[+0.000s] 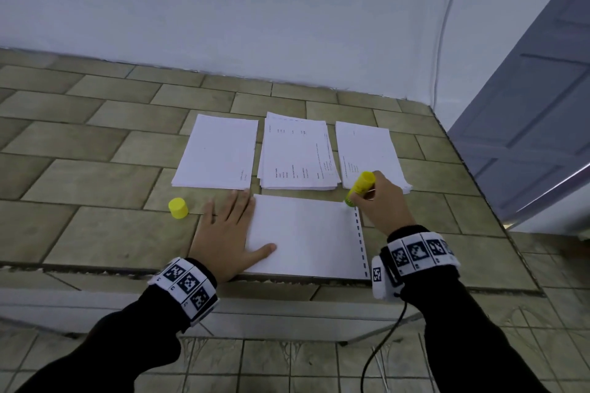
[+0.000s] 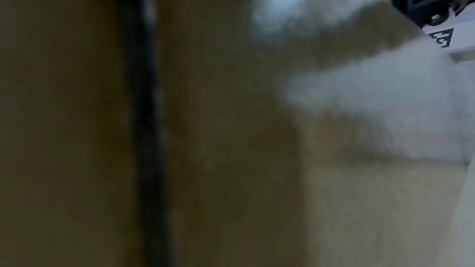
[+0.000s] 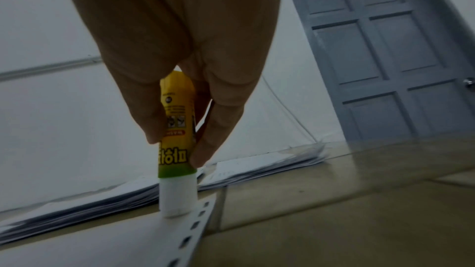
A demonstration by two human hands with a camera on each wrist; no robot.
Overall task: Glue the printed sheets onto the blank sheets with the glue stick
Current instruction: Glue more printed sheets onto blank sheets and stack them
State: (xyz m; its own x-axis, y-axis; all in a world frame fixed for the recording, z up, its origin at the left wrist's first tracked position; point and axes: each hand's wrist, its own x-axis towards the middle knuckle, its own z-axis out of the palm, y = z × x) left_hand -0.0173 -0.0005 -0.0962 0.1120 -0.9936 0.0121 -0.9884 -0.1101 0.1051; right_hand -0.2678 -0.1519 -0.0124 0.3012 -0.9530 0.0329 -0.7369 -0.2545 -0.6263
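Observation:
A blank white sheet [image 1: 306, 236] with a row of dark holes along its right edge lies at the near edge of the tiled surface. My left hand [image 1: 228, 230] lies flat, fingers straight, pressing the sheet's left side. My right hand [image 1: 378, 201] grips a yellow glue stick [image 1: 360, 186], its white tip touching the sheet's far right corner [image 3: 177, 198]. The stick's yellow cap [image 1: 178, 208] stands left of my left hand. Three paper stacks lie behind: a nearly blank one [image 1: 218, 151], a printed one [image 1: 297, 153] and another [image 1: 367, 153].
The tiled ledge [image 1: 95, 175] ends in a step just below the sheet. A white wall rises behind the stacks, and a grey panelled door [image 1: 542, 112] stands at the right. A black cable [image 1: 383, 344] hangs from my right wrist. The left wrist view is blurred.

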